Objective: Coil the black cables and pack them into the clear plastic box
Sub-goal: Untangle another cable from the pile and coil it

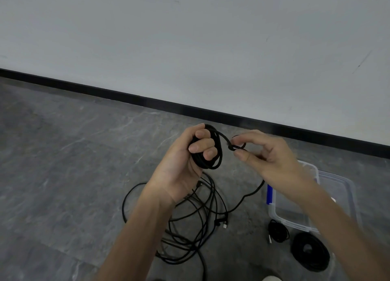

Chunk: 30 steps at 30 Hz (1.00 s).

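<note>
We are gripping a coil [214, 154] of black cable in our left hand [183, 164], holding it up above the grey floor [63, 154]. The fingers are curled through and around its stacked loops. The coil is matte black, oval and several turns thick. One strand is arching off its top toward our right hand [274, 162], where thumb and forefinger are pinching a small loop [237, 146] of the same cable. The other fingers of that hand are lying loosely curled behind.

Below that hand the free tail [244, 196] is running along the floor into the loose tangle [190, 223] lying under our left wrist. The tangle is a mass of thin black lines crossing one another, with a silver-tipped plug [225, 225] showing at its right edge.

The clear plastic box [285, 209] is sitting on the floor to the right, partly hidden by our right forearm, with a blue clip [269, 193] on its left side. Just in front of it, outside the box, a small wound cable [277, 231] and a larger, thicker wound cable [309, 252] are lying side by side.
</note>
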Motion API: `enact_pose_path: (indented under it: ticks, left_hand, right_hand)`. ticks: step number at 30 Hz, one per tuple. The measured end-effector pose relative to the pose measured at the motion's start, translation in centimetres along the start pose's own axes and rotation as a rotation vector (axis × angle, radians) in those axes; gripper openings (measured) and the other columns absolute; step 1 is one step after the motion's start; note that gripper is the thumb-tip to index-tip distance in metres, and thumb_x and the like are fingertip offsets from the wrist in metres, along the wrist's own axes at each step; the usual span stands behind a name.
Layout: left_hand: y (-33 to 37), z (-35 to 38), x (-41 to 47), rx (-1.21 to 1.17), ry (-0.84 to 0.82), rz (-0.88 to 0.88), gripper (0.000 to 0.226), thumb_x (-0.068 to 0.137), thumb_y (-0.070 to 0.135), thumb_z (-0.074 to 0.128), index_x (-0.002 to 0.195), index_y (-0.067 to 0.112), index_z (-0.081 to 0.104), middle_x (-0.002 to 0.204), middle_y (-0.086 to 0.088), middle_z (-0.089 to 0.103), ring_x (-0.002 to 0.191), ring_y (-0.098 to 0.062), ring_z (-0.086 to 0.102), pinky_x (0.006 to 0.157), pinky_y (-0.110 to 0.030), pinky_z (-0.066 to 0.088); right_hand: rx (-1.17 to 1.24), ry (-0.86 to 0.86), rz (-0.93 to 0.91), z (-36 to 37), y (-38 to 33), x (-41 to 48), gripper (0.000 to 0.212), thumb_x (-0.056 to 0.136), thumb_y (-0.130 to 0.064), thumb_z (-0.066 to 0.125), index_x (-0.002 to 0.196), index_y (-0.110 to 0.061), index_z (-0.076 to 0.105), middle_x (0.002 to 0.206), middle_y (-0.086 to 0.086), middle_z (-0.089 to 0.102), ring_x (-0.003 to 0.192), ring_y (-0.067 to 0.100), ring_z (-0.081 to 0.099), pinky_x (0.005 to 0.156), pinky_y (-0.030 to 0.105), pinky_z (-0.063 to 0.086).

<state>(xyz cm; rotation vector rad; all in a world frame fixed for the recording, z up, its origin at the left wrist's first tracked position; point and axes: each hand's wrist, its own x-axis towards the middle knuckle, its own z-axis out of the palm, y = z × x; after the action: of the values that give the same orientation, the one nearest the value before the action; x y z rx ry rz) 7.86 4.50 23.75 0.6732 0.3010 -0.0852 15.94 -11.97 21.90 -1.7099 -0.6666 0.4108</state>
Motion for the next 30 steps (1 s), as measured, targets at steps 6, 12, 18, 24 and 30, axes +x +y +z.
enact_pose_path:
  ticks: [6,12,18,24,30]
  left_hand:
    - [-0.1,-0.1,0.1,-0.016,-0.055,-0.047,0.029,0.088,0.031,0.053,0.060,0.024,0.054,0.044,0.012,0.035,0.047,-0.005,0.044,0.055,-0.015,0.043]
    - [-0.3,0.2,-0.1,0.103,-0.097,-0.090,0.029,0.087,0.031,0.051,0.059,0.022,0.054,0.044,0.013,0.033,0.046,-0.006,0.040,0.053,-0.016,0.043]
    - [0.0,0.2,-0.5,0.123,-0.153,-0.115,0.033,0.089,0.031,0.049,0.059,0.021,0.056,0.042,0.014,0.034,0.043,-0.004,0.041,0.050,-0.014,0.042]
    - [-0.1,0.0,-0.5,0.128,-0.221,-0.111,0.034,0.091,0.030,0.054,0.059,0.023,0.058,0.040,0.017,0.037,0.042,-0.002,0.038,0.049,-0.013,0.040]
    - [0.1,-0.1,-0.4,-0.073,-0.180,-0.001,0.035,0.093,0.030,0.045,0.062,0.021,0.059,0.042,0.014,0.039,0.046,-0.003,0.043,0.052,-0.014,0.043]
  right_hand:
    - [-0.135,0.039,-0.041,-0.2,1.2,0.4,0.024,0.092,-0.009,0.056,0.095,-0.028,0.071,0.109,-0.009,0.068,0.104,0.006,0.063,0.094,0.032,0.050]
    - [-0.227,0.161,-0.014,-0.2,1.0,0.3,0.023,0.094,-0.013,0.055,0.094,-0.030,0.070,0.112,-0.024,0.063,0.119,-0.006,0.051,0.103,0.018,0.038]
    - [-0.263,0.229,-0.020,0.1,0.8,0.0,0.023,0.097,-0.012,0.051,0.082,-0.007,0.068,0.069,-0.007,0.065,0.067,0.004,0.067,0.061,0.012,0.049]
    - [0.041,0.169,0.377,-0.1,0.4,0.4,0.026,0.100,-0.015,0.047,0.088,-0.005,0.067,0.045,0.001,0.057,0.040,0.013,0.057,0.046,0.019,0.047]
    - [0.044,-0.072,0.490,-0.5,0.7,0.0,0.027,0.098,-0.005,0.045,0.095,-0.019,0.067,0.046,0.002,0.055,0.044,0.012,0.052,0.047,0.019,0.044]
